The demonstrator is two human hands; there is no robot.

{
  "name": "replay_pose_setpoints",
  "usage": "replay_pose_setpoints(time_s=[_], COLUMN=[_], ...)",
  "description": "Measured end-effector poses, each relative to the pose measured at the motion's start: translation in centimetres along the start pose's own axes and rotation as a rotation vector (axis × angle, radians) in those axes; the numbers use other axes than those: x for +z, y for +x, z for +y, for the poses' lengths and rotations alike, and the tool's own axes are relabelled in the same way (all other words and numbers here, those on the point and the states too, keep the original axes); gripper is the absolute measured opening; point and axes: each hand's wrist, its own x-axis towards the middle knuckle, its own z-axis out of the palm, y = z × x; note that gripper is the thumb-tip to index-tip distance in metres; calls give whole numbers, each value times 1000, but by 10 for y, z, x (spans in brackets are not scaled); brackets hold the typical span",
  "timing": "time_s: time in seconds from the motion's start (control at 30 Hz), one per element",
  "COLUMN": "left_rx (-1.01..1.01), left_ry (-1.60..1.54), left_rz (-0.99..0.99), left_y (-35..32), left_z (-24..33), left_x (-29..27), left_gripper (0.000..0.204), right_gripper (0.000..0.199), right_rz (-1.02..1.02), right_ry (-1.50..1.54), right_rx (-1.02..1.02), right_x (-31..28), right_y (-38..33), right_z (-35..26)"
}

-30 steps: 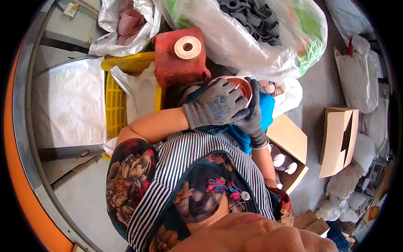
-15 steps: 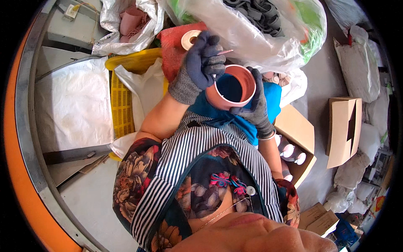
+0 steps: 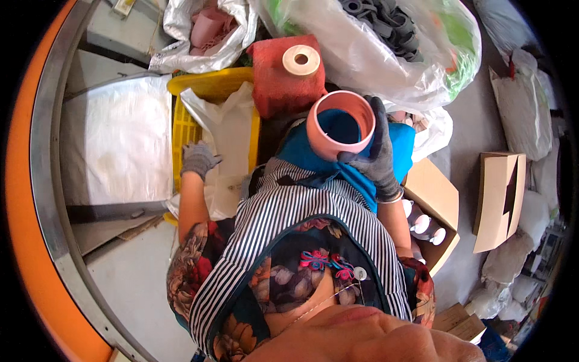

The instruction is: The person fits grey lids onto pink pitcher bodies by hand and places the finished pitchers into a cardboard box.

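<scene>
A pink, round, cup-like plastic piece [image 3: 313, 134] with an open mouth is held over my lap by my right hand [image 3: 377, 160], in a dark grey glove. The thumb lies along its lower rim and the fingers wrap its right side. Blue shows through its inside, like the blue cloth [image 3: 398, 142] on my lap. Off to the left, my gloved left hand [image 3: 200, 158] is at the yellow basket [image 3: 208, 84], over the white liner [image 3: 232, 133]. Its fingers look spread, with nothing visible in them. A cream roll [image 3: 291, 62] lies on a red cloth-covered block [image 3: 274, 96].
Bags with pink pieces [image 3: 211, 27] and dark grey pieces [image 3: 392, 27] stand at the far side. At my right is a cardboard box [image 3: 431, 184] of pink-and-purple items, and beyond it another carton [image 3: 497, 199]. A white sheet [image 3: 129, 145] covers the left surface.
My left hand has left the pink piece and moved down and left to the yellow basket. The small pinkish stick it held is no longer visible. My right hand keeps its hold.
</scene>
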Motion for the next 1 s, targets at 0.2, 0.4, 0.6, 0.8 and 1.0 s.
replay_pose_setpoints(time_s=[0.2,0.4,0.6,0.8,1.0], left_rx=[827,579,770,665,471], left_ry=[-1273,-1763,-1694,-1683,-1644], left_rz=[349,-117,-292,-225,-247], left_y=[11,33,45,32,-4], left_z=[164,187,170,188,197], left_x=[-18,-49,-35,-47,-55], left_gripper=[64,66,72,73,77], right_gripper=[120,58,36,47,50], right_rz=[191,-250,206,-356,-96], right_ry=[-333,-4,-579,-1010,-556], right_rx=[-202,130,-202,424,617], right_x=[22,-11,-105,-57,20], right_y=[31,53,216,277,177], right_z=[-52,-81,13,196,330])
